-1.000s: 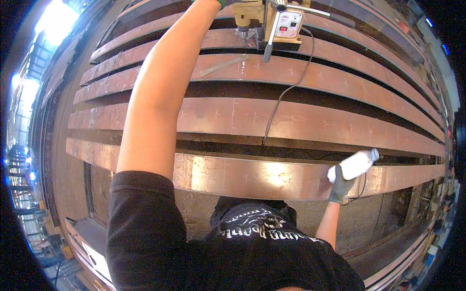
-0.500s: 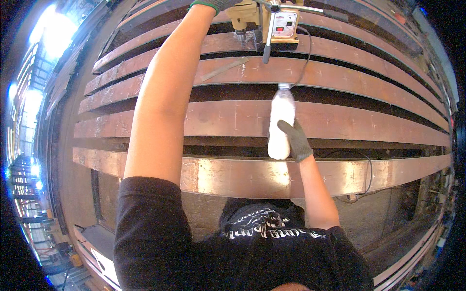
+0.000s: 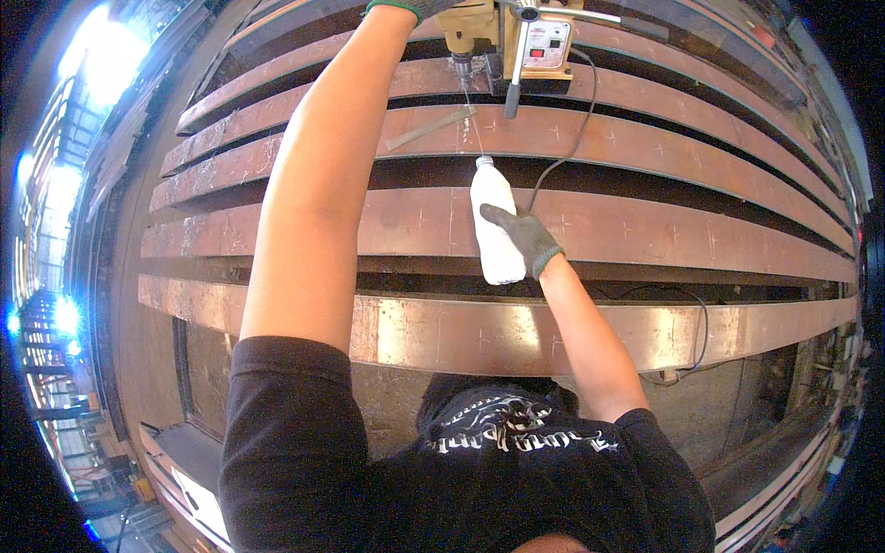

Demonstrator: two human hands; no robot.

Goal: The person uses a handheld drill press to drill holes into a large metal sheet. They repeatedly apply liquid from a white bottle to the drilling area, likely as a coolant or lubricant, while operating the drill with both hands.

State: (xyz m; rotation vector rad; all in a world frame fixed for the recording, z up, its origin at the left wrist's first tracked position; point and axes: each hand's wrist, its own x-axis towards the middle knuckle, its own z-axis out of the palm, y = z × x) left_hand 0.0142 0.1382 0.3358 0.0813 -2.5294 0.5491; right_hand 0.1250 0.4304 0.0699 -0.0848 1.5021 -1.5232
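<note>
Workshop clutter point(image 3: 55, 405) curves around the left side, under a hard white glare point(image 3: 101, 64), and grey-brown floor point(image 3: 392, 401) shows by the person. Flat steel bars point(image 3: 645, 235) run side to side in rows with dark gaps between, rusty brown, shiny on the nearest one and marked with small white crosses point(image 3: 423, 221). On the farther bars stands a yellow portable drill press point(image 3: 509, 46), its control panel point(image 3: 546, 44) facing us and a dark cable point(image 3: 581, 134) trailing toward the person. The left hand point(image 3: 406, 7), gloved, sits beside the drill's top at the upper edge; it is cut off there, so I can't tell how far it is closed or what it grips. The right hand point(image 3: 521, 235), gloved too, is curled around a white plastic bottle point(image 3: 495, 230), which leans above the second bar, cap toward the drill. A flat metal strip point(image 3: 429, 129) lies slantwise near the chuck point(image 3: 463, 64). From the cap a thin pale line point(image 3: 474, 120) reaches toward the chuck; I take the step in hand to be squirting liquid at the bit, which calls for a steady aim and an even squeeze.
</note>
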